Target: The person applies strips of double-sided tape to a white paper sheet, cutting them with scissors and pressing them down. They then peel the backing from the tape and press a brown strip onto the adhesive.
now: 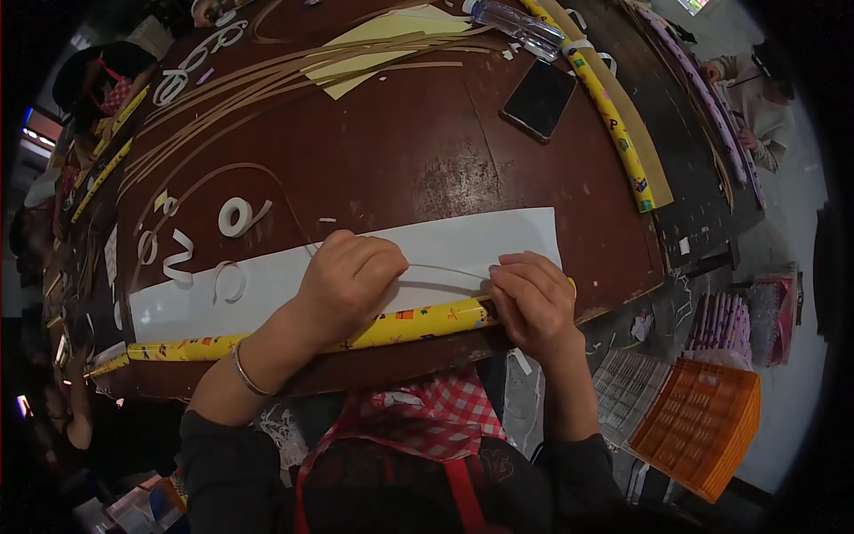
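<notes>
A thin brown strip [449, 271] stretches in a slight bow between my two hands. My left hand [349, 278] is closed around it, and the strip's long tail curls away over the table to the upper left. At the other end, the fingers of my right hand [536, 304] pinch the strip, though its tip is hidden. Beneath both hands lies a white sheet [507, 233], whose near edge meets a yellow patterned roll [427, 322] along the table's front. A roll of white tape [235, 217] rests beyond the sheet's far left side.
Several brown strips [258, 89] lie across yellow paper [342, 78] on the dark table [382, 151]. A phone [540, 100], a plastic bottle [520, 28] and another yellow roll [614, 125] are at the far right. An orange crate [703, 418] stands below right. Other people work around.
</notes>
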A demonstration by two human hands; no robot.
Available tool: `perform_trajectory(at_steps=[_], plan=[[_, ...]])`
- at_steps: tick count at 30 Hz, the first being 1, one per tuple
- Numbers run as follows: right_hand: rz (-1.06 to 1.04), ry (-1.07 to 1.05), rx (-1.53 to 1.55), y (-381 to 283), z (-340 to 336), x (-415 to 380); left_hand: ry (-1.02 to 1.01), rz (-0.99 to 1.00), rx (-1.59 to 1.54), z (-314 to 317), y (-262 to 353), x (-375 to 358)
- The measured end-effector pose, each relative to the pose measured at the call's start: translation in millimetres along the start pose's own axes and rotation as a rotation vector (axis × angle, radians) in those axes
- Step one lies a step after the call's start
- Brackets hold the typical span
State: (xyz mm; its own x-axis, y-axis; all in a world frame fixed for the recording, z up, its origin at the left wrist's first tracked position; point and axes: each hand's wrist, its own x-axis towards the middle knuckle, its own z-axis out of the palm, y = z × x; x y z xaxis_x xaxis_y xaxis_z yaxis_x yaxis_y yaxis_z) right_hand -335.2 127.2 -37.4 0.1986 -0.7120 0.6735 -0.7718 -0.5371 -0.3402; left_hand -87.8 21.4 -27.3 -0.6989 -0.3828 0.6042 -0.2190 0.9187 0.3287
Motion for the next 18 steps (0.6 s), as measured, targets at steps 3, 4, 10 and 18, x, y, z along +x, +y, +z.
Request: perform_trajectory(at_steps=[3, 4, 10, 18], plan=[[0.100, -0.023, 0.021, -6, -3, 5, -0.014, -0.023, 0.003, -2, 2, 2], [0.123, -0.046, 0.031, -7, -3, 5, -0.012, -0.019, 0.000, -3, 3, 2], [0.118, -0.026, 0.069, -3, -6, 4, -0.057, -0.042, 0.025, -4, 5, 2], [0.338, -0.053, 0.053, 7, -29, 0, -0.139, -0.214, 0.080, -6, 9, 6]])
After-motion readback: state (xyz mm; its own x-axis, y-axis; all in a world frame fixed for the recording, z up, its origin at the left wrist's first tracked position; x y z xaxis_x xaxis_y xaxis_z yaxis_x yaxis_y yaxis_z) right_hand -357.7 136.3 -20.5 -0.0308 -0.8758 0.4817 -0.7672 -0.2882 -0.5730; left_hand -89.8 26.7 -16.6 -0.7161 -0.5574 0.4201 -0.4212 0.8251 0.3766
